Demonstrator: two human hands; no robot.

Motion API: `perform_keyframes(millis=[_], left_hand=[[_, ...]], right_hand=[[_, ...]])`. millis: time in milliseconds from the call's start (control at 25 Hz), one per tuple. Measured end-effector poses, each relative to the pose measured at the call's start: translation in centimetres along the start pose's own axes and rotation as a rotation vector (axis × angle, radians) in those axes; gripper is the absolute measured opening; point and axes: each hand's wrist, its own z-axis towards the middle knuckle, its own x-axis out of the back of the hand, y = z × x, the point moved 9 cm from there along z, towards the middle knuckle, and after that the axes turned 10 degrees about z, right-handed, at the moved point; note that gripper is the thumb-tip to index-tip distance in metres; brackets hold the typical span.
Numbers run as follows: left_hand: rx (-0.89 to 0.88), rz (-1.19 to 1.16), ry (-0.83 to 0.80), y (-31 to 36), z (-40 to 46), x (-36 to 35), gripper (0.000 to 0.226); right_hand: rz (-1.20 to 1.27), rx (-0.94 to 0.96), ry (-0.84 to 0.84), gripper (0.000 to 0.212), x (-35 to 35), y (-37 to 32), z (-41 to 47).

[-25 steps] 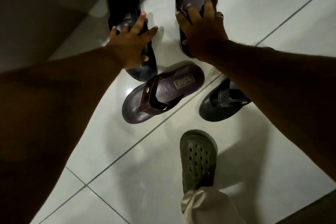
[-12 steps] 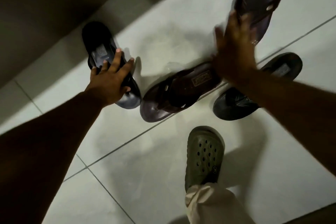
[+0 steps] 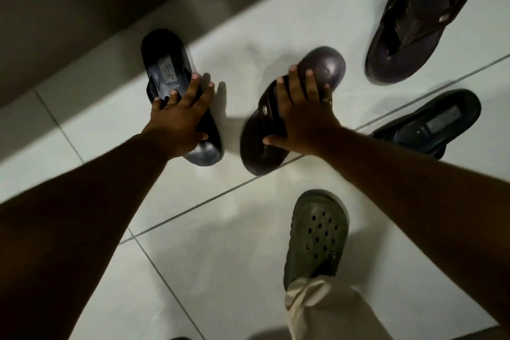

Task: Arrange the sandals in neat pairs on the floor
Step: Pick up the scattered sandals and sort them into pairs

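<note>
Underfoot, glossy pale floor tiles (image 3: 220,270); perhaps a wall (image 3: 69,8) behind.

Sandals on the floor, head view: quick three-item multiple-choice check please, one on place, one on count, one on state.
1. Where is the brown sandal that no hand touches?
A. upper right
B. beside the clog
C. under the left arm

2. How many loose sandals lie on the tiled floor, not counting the worn green clog?
A. two
B. four
C. six

3. What is the right hand doing?
A. hanging free
B. pressing on a brown sandal
C. holding the clog

Answers: 1 A, it lies alone at the upper right. 2 B, two brown and two black ones show. 3 B, its fingers spread over the straps, while the left hand rests on a black sandal.
</note>
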Motion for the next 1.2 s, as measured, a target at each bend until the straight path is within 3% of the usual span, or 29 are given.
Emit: perform_keyframes(millis=[200,320,560,640,760,800,880,1000,1080,1200], left_hand=[[0.104,-0.097,0.163,-1.5,-0.3,1.4,0.124],[0.175,-0.065,0.041,-2.8,0.4,0.1,0.126],[0.152,-0.131,0.089,-0.9,1.7,0.1,0.124],[0.164,-0.134,0.087,-0.6,2.1,0.2,0.124],[0.177,-0.114,0.068,-0.7,2.7,0.1,0.124],[0.178,-0.097,0.075,-0.6,2.7,0.0,0.124],[0.182,-0.062,0.089,-0.7,2.5,0.0,0.122],[0.191,-0.05,0.077,-0.5,2.7,0.2,0.122],[0.165,-0.017,0.057,-0.1,2.8,0.2,0.124],[0.113,0.026,0.051,-0.3,1.9,-0.3,0.126]], right_hand=[[-0.224,0.116,-0.127,0.121,5.2,2.0,4.6],[-0.303,0.077,-0.167,0.123,7.6,3.9,6.5],[-0.246,-0.086,-0.18,0.128,11.7,7.6,8.1],[-0.191,-0.049,-0.081,0.12,12.8,7.1,7.3],[-0.111,0.114,0.246,0.091,13.8,4.1,3.0],[-0.106,0.074,0.341,0.083,13.5,4.5,0.9],[-0.046,-0.194,0.398,0.082,11.1,7.8,-4.0],[0.074,-0.649,0.242,0.099,5.3,14.5,-10.7],[0.219,-0.724,0.164,0.103,2.2,15.5,-12.2],[0.377,-0.735,0.233,0.097,0.4,13.8,-11.9]])
